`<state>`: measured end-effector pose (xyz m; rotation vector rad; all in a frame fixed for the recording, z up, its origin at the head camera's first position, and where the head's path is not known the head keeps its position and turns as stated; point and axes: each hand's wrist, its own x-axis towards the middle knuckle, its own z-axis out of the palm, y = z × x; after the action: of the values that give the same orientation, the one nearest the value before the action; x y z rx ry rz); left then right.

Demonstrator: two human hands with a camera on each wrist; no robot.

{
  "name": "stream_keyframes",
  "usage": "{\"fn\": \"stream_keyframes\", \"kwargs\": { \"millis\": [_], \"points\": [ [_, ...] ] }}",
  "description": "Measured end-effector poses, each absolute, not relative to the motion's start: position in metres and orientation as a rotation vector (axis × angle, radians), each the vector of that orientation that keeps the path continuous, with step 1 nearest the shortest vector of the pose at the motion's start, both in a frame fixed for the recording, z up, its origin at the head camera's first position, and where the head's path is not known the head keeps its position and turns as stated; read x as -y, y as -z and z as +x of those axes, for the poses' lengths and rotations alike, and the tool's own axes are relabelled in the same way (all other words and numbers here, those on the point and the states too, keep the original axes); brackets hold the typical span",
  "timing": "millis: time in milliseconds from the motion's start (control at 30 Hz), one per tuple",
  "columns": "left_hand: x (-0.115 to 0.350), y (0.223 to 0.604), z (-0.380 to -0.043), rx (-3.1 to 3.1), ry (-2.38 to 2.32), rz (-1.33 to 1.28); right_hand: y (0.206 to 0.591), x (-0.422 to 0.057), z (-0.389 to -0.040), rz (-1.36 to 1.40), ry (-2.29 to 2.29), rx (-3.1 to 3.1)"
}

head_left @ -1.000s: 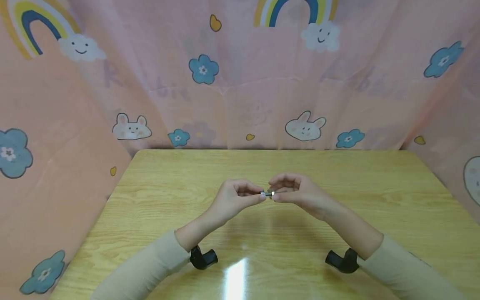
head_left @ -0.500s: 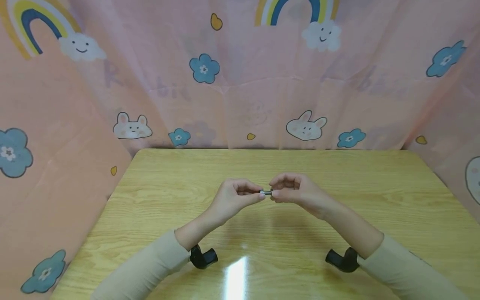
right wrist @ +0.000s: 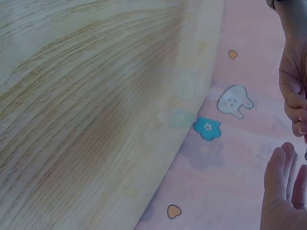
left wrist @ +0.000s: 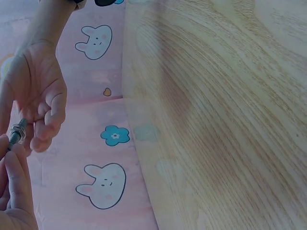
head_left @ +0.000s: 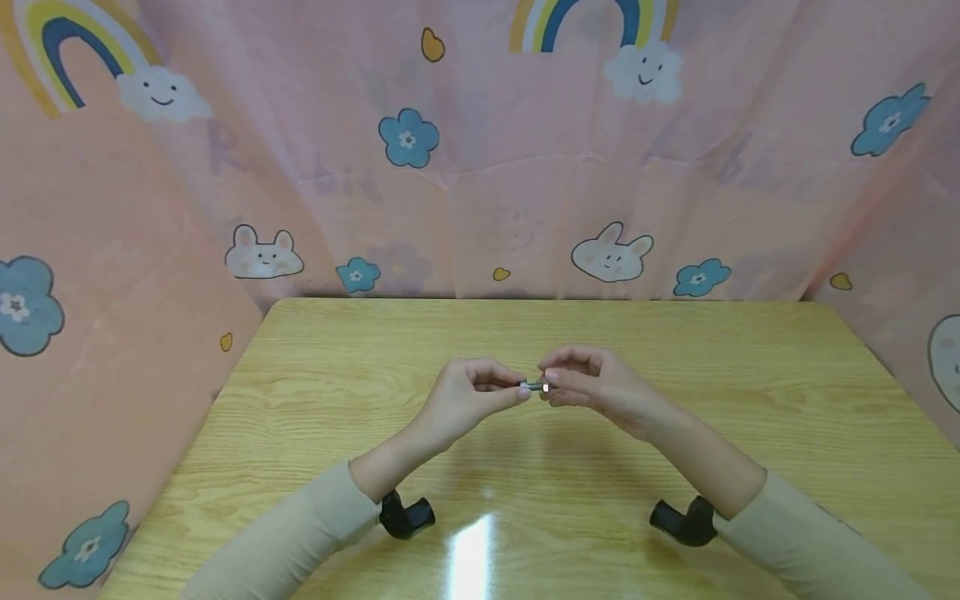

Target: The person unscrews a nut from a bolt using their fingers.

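Note:
Above the middle of the table, my left hand (head_left: 468, 392) pinches a small metal bolt (head_left: 534, 387) between thumb and fingertips, its shaft pointing right. A silver hex nut (head_left: 546, 387) sits around the shaft; in the left wrist view, thread shows on both sides of the nut (left wrist: 18, 132). My right hand (head_left: 592, 383) is at the nut, thumb tip at its upper side and fingertips behind and below it. The remaining fingers of the right hand (left wrist: 41, 100) are loosely bent. Only a sliver of the metal piece shows in the right wrist view, at the edge.
Under both hands lies a light wood-grain table (head_left: 360, 350). A pink printed cloth (head_left: 480, 200) hangs behind it and along the sides. Black wrist-worn camera mounts (head_left: 407, 517) jut out by both sleeves, low over the tabletop.
The right thumb goes from below the nut, across its front, to its upper side, and the nut shows again. The left hand keeps its pinch on the bolt in place.

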<state>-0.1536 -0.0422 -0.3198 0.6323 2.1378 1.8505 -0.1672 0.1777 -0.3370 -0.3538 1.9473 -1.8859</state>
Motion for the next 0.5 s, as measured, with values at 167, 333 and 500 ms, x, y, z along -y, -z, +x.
{"fn": "stream_keyframes", "kwargs": {
  "millis": [167,333,500],
  "points": [
    [0.0419,0.3204,-0.1536,-2.152,-1.833,0.616,0.3371,-0.1764,-0.1671,-0.322,1.871,-1.935],
    [0.0416,0.3203,-0.1541,-2.159,-1.838,0.631,0.3383,-0.1781,-0.1669,-0.352,1.898,-1.949],
    [0.0409,0.3197,-0.1545,-2.168,-1.833,0.626,0.3390,-0.1783,-0.1678,-0.348,1.902,-1.907]
  ]
}}
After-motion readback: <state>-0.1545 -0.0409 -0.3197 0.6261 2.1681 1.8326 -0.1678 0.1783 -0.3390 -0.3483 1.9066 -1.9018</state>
